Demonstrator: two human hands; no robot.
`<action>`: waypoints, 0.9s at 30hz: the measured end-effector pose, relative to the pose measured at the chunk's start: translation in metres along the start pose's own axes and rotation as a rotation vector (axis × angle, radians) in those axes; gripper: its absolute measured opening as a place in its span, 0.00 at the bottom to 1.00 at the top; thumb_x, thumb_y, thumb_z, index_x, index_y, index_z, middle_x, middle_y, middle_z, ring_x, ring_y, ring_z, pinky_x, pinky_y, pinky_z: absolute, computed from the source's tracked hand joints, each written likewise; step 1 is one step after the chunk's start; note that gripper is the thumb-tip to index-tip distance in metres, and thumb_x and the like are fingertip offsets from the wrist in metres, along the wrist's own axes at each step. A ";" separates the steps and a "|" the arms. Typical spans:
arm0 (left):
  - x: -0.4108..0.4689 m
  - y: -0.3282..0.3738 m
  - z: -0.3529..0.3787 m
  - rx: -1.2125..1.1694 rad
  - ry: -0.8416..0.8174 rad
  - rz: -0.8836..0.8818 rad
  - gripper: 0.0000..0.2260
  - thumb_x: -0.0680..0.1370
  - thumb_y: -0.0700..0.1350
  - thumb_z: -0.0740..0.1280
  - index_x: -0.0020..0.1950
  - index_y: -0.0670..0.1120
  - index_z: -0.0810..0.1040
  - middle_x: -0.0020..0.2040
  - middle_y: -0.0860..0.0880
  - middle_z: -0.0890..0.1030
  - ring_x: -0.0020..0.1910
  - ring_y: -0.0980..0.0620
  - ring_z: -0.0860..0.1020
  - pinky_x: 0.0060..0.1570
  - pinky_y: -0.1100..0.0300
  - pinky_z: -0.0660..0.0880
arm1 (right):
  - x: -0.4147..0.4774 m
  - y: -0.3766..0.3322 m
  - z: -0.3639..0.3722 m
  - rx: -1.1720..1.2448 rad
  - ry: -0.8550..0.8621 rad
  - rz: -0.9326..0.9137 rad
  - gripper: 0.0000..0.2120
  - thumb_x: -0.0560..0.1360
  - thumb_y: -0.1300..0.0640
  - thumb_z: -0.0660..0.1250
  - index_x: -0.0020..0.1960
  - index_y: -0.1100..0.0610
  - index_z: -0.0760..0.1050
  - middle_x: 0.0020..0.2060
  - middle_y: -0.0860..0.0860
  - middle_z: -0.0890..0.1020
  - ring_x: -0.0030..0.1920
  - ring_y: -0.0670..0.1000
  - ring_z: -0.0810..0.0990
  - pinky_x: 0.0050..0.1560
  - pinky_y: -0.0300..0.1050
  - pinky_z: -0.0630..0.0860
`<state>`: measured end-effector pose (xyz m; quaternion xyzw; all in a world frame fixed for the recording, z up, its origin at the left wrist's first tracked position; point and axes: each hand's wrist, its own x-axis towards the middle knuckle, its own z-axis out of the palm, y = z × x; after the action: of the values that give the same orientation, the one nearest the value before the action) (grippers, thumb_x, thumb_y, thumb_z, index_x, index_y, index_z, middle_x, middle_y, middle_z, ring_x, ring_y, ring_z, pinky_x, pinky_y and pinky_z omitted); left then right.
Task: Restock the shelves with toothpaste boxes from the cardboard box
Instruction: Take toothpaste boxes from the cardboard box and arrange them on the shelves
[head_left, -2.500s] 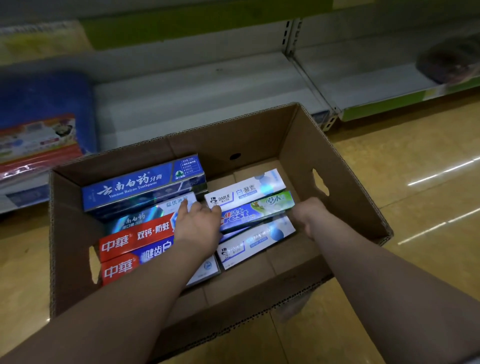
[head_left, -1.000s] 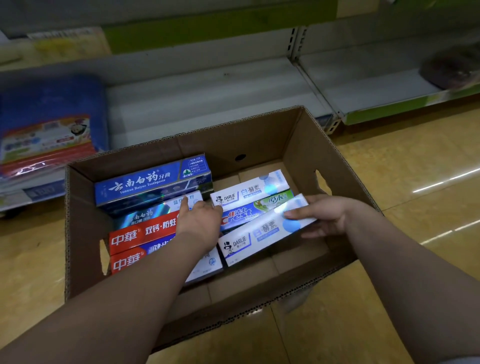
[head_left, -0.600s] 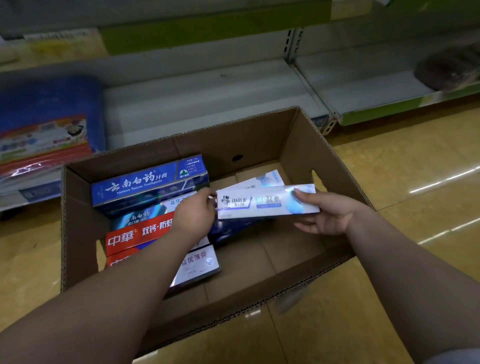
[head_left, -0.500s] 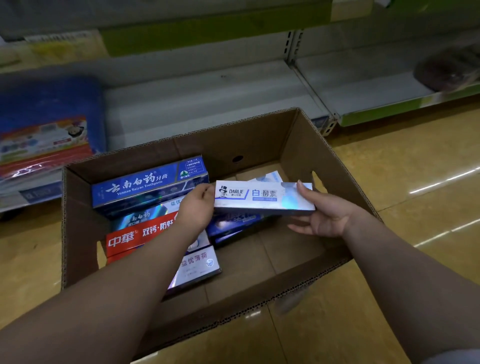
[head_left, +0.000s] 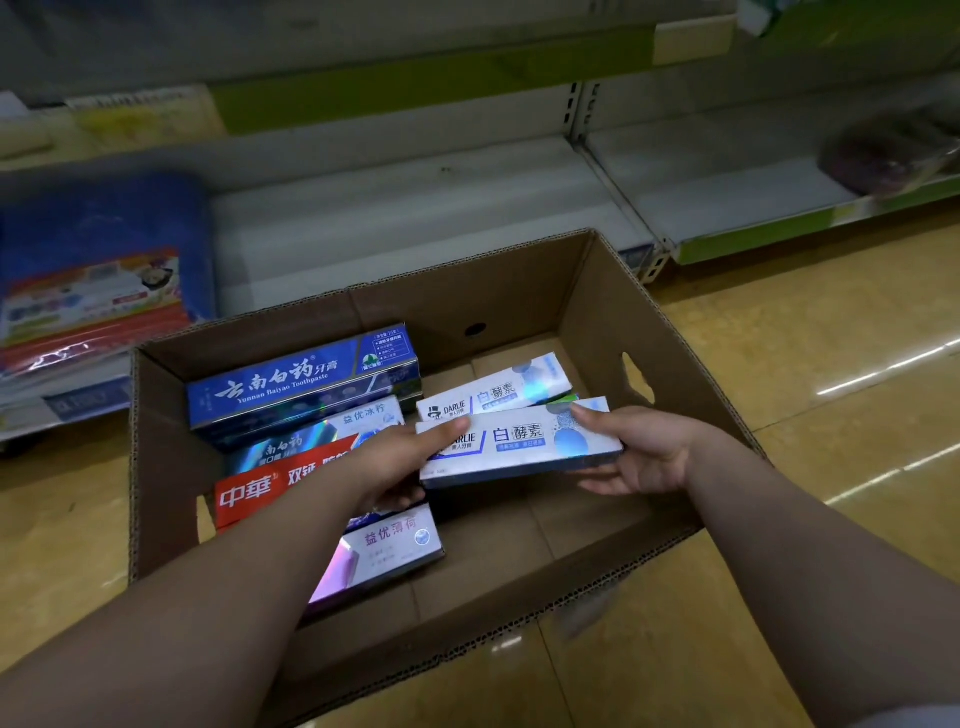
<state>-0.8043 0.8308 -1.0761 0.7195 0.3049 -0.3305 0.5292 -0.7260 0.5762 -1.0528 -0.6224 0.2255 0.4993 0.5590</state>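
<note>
On the lower shelf (head_left: 415, 218) at far left lies a blurred blue packet (head_left: 98, 260). In the cardboard box (head_left: 613, 332) on the floor, the left stack reads "Yunnan Baiyao Toothpaste" on a blue box (head_left: 301, 382), then a red 中華 box (head_left: 270, 483). The left hand (head_left: 400, 462) and right hand (head_left: 644, 452) hold a white DARLIE box (head_left: 519, 447) by its ends above the carton — fingers pinching it, thumbs on top. Behind it lies a second DARLIE box (head_left: 498, 392), partly covered.

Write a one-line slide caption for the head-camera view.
Both hands, left and right, hold a white Darlie toothpaste box over the open cardboard box.
</note>
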 end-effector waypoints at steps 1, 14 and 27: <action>-0.001 -0.001 -0.001 -0.009 0.004 0.010 0.26 0.69 0.70 0.65 0.48 0.47 0.75 0.37 0.48 0.77 0.32 0.52 0.75 0.29 0.64 0.72 | 0.001 0.000 0.001 -0.004 -0.014 -0.018 0.13 0.71 0.53 0.70 0.52 0.58 0.76 0.41 0.55 0.85 0.48 0.54 0.82 0.53 0.55 0.77; -0.001 -0.006 -0.021 -0.541 0.268 0.315 0.25 0.67 0.63 0.70 0.56 0.47 0.78 0.51 0.46 0.84 0.46 0.48 0.81 0.42 0.54 0.77 | 0.015 -0.054 0.048 0.089 0.057 -0.438 0.13 0.79 0.46 0.60 0.49 0.56 0.74 0.51 0.58 0.81 0.54 0.58 0.79 0.61 0.57 0.74; -0.006 -0.023 -0.055 -0.716 0.303 0.244 0.14 0.76 0.59 0.62 0.46 0.49 0.76 0.39 0.49 0.84 0.37 0.52 0.80 0.36 0.58 0.75 | 0.073 -0.039 0.036 -0.655 0.674 -0.342 0.23 0.81 0.49 0.54 0.69 0.64 0.67 0.66 0.62 0.73 0.65 0.62 0.71 0.62 0.49 0.68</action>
<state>-0.8176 0.8887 -1.0717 0.5613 0.3877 -0.0286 0.7306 -0.6771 0.6409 -1.0939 -0.9200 0.1197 0.2162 0.3042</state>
